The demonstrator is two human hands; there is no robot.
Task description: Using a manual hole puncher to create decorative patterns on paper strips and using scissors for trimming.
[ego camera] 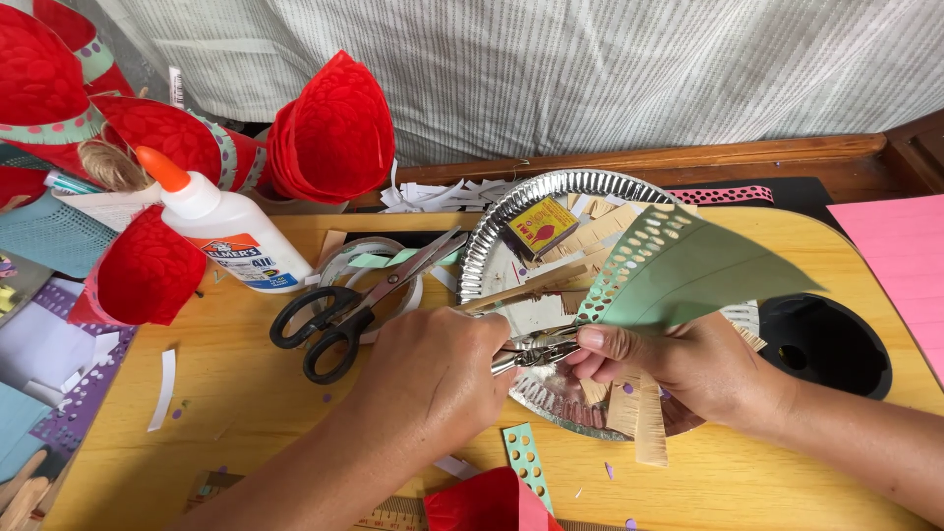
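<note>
My right hand pinches a light green paper strip with a scalloped, hole-punched edge, held up over a silver foil plate. My left hand is closed around a small metal punch tool, whose jaws meet the lower end of the green paper. The plate holds beige fringed paper scraps and a small yellow matchbox. Black-handled scissors lie shut on the wooden table, just left of my left hand.
A white glue bottle with orange cap lies at left among red paper cones. A black round holder is at right, pink paper beyond it. A punched green strip and red paper lie near the front edge.
</note>
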